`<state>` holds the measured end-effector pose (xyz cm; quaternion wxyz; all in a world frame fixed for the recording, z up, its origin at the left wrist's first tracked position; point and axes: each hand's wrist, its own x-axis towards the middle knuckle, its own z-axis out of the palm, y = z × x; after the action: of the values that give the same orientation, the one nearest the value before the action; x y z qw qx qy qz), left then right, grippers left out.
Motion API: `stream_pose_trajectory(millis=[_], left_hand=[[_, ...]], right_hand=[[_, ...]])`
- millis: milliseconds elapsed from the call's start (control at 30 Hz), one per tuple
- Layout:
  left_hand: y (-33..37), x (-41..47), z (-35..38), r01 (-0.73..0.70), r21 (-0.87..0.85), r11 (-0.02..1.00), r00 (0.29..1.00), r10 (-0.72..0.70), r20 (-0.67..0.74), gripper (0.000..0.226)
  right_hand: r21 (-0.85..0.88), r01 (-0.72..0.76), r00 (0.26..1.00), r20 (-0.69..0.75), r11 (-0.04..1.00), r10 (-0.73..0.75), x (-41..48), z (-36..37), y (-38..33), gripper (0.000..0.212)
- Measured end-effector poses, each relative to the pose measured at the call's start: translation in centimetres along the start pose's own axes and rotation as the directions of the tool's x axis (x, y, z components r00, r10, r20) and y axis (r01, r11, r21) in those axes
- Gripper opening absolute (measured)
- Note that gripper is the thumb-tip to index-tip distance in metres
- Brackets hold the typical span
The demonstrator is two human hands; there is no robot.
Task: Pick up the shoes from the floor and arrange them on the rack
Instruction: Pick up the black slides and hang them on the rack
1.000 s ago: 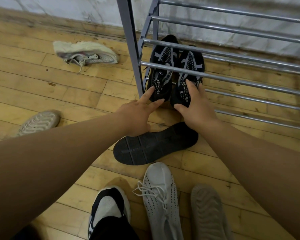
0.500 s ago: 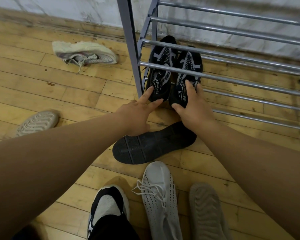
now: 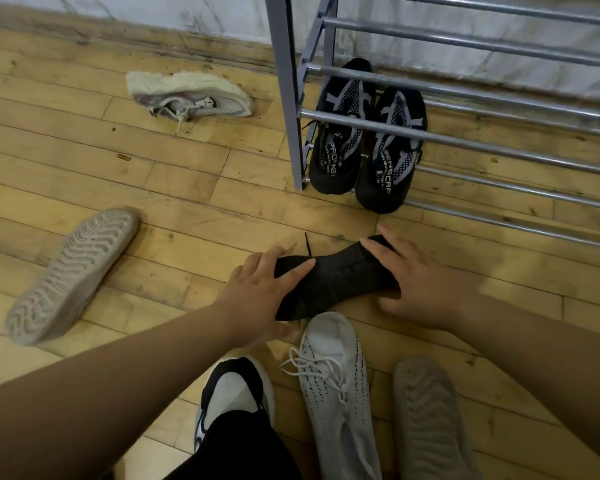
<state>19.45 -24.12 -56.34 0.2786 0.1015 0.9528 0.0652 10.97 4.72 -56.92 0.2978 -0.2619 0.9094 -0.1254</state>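
Both my grips are on the black shoe (image 3: 340,278), which sits low over the floor (image 3: 153,188) just in front of the rack (image 3: 286,81), its dark sole turned up toward me. The left grip (image 3: 260,289) holds the shoe's left end, fingers curled over the top and thumb under the near edge. The right grip (image 3: 420,285) holds the other end, fingers laid over the far side and thumb tucked below. The picture is smeared there, so I cannot tell whether the shoe is clear of the boards or touching them.

A black pair (image 3: 340,140) stands side by side on the rack's lowest bars, hard against the left upright, heels toward me.

On the floor just below the held shoe lies a white knit shoe (image 3: 336,386), laces loose, its toe almost touching the black one. Right of it is a grey shoe (image 3: 426,417), sole up. Well off to the left lies a beige shoe (image 3: 70,275), also sole up, and near the wall a cream sneaker (image 3: 191,95) rests on its side. A foot in a black-and-white shoe (image 3: 232,393) shows at the bottom edge.
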Motion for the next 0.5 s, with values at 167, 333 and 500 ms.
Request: stream_pose_trajectory(millis=[167,333,500], left_hand=[[-2.3,-0.8,-2.0,0.065,-0.426,0.902,0.998,-0.05,0.045,0.099],[-3.8,-1.8,-2.5,0.194,-0.861,0.47,0.875,-0.48,-0.065,0.066],[-2.7,-1.2,-1.2,0.25,-0.798,0.549,0.84,-0.533,-0.103,0.045]], right_hand=[[0.297,-0.08,0.997,-0.001,0.952,0.084,-0.4,-2.7,-0.7,0.094],[0.709,-0.224,0.913,-0.088,0.669,0.399,-0.2,-1.6,-2.4,0.059],[0.664,-0.301,0.866,-0.109,0.684,0.487,0.3,0.4,-3.5,0.061]])
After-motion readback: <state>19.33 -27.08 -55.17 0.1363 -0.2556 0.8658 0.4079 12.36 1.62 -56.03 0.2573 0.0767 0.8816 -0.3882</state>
